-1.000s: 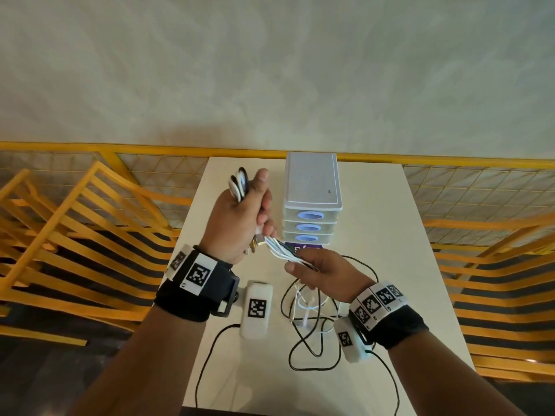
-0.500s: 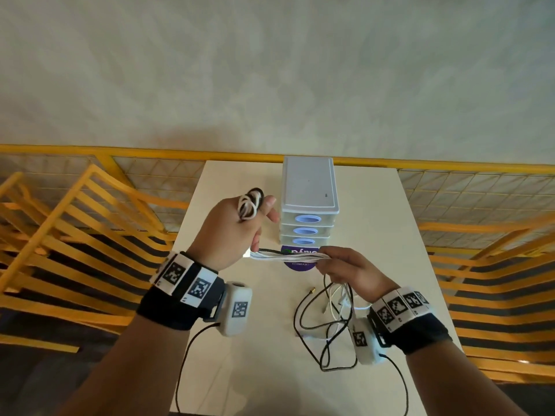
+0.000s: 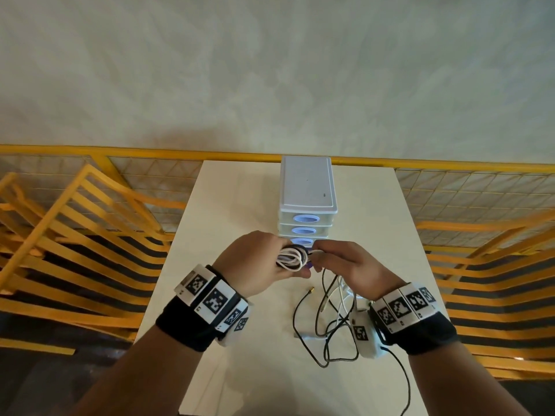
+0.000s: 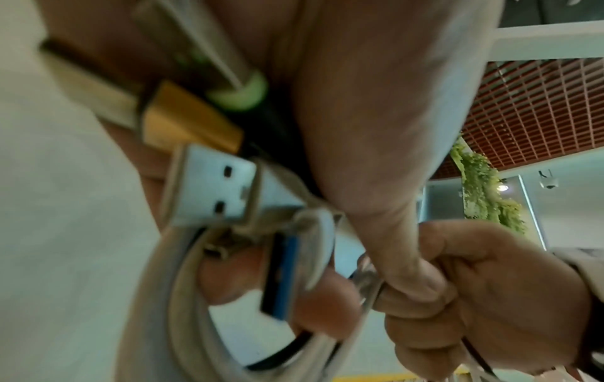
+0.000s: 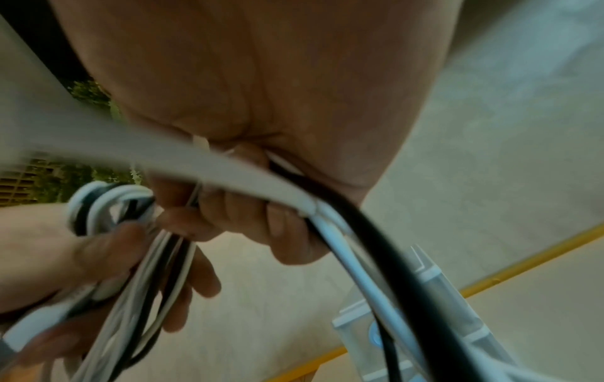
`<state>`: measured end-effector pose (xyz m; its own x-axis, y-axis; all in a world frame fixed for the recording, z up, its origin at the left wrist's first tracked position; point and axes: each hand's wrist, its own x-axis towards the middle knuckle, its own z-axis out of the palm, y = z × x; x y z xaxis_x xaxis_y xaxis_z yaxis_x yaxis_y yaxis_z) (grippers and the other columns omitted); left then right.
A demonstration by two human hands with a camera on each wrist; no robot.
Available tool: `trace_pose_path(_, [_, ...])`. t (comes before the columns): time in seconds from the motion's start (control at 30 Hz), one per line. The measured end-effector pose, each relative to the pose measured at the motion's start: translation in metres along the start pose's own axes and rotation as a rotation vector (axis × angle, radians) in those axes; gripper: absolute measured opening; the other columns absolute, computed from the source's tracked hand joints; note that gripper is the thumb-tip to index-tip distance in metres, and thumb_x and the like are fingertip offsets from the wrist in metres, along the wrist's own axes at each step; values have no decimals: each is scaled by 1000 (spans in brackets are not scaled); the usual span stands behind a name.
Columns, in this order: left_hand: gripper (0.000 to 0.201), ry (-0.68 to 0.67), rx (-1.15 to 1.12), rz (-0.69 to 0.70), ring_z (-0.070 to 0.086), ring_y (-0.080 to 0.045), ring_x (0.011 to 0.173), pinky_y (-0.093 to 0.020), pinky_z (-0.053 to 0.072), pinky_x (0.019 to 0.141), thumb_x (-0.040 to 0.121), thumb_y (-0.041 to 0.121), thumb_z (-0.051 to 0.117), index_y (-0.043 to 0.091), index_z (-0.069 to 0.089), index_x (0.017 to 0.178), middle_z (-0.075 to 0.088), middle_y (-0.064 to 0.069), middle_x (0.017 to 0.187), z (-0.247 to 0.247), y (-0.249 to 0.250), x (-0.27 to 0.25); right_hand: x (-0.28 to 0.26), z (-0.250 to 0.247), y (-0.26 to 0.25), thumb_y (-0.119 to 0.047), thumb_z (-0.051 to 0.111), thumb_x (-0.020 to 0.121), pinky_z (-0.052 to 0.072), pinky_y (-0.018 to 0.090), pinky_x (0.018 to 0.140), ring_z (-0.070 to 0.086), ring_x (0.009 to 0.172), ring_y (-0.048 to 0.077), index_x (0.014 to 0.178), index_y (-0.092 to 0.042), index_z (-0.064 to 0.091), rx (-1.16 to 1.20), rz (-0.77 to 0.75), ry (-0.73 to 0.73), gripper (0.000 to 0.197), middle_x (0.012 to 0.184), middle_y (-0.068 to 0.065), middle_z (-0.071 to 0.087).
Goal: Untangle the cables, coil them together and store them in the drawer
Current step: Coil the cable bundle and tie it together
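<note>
My left hand grips a coil of white and black cables just in front of the white drawer unit. In the left wrist view the coil hangs under the palm with USB plugs sticking out. My right hand pinches the strands running from the coil; its fingers curl round white and black cables. The loose cable ends trail down from that hand onto the table in a tangle. All drawers look closed.
The cream table is narrow, with a yellow railing behind it and yellow slatted chairs on both sides. A thin black cord runs from the right wrist camera toward the near edge.
My left hand turned and came down toward the right hand, bringing the coil to the middle. The stretch of cable between the hands has shortened and both hands now meet in front of the drawers.
</note>
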<state>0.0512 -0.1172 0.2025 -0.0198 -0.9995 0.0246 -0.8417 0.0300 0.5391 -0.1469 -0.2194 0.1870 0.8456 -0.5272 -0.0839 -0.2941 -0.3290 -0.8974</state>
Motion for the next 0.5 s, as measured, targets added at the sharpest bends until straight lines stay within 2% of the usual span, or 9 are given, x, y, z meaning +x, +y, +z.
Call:
trace_pose_path(0.07, [37,-19,10,3,49,-2,65,-7,33,56,80,58,78,29,75,104,58,21,69,0,2,2,-1,1,-4,-15,53,104,39,21,73,50,77,16,79,-2,58,8,4,-19,28,78,12,56])
trace_pose_path(0.13, [36,-42,70,-17,51,-6,69,-9,29,55,83,60,74,30,75,103,67,13,78,1,1,2,-1,1,-6,-14,53,105,38,18,72,50,75,12,80,-2,59,10,8,-25,28,77,10,56])
trace_pose_path(0.2, [30,-59,156,-35,55,-11,69,-21,32,56,89,60,67,32,72,98,67,8,79,3,1,2,-1,-1,-8,-14,52,105,39,18,73,51,75,12,81,-2,62,3,16,-25,29,78,8,59])
trace_pose_path(0.27, [21,-82,283,-43,56,-17,69,-28,32,58,94,51,61,31,64,89,56,8,73,5,4,1,-2,-3,-10,-16,50,106,38,22,69,49,67,9,78,-8,64,7,23,-11,32,67,-4,57])
trace_pose_path(0.3, [19,-92,330,-40,55,-19,69,-28,31,59,95,47,58,30,59,86,51,8,71,7,5,1,-2,-5,-13,-22,50,106,39,25,66,49,61,8,74,-15,65,-1,25,-10,36,61,-8,56])
trace_pose_path(0.37, [18,-110,373,-12,55,-21,70,-29,33,60,95,41,55,26,60,88,53,6,72,10,8,1,-3,-7,-21,-47,54,100,50,33,65,59,54,10,71,-25,67,-93,54,-33,40,61,-7,65])
trace_pose_path(0.43, [16,-135,391,12,62,-25,76,-30,38,62,94,37,56,25,66,93,62,1,79,10,13,1,-1,-9,-28,-68,60,87,59,34,72,72,60,10,79,-22,72,-212,116,-95,48,72,-5,74])
trace_pose_path(0.5, [15,-161,417,20,64,-26,81,-32,38,63,95,34,58,24,69,97,66,-2,84,9,18,1,1,-9,-32,-70,69,80,61,35,76,75,64,9,88,-25,71,-260,157,-147,46,81,-7,77])
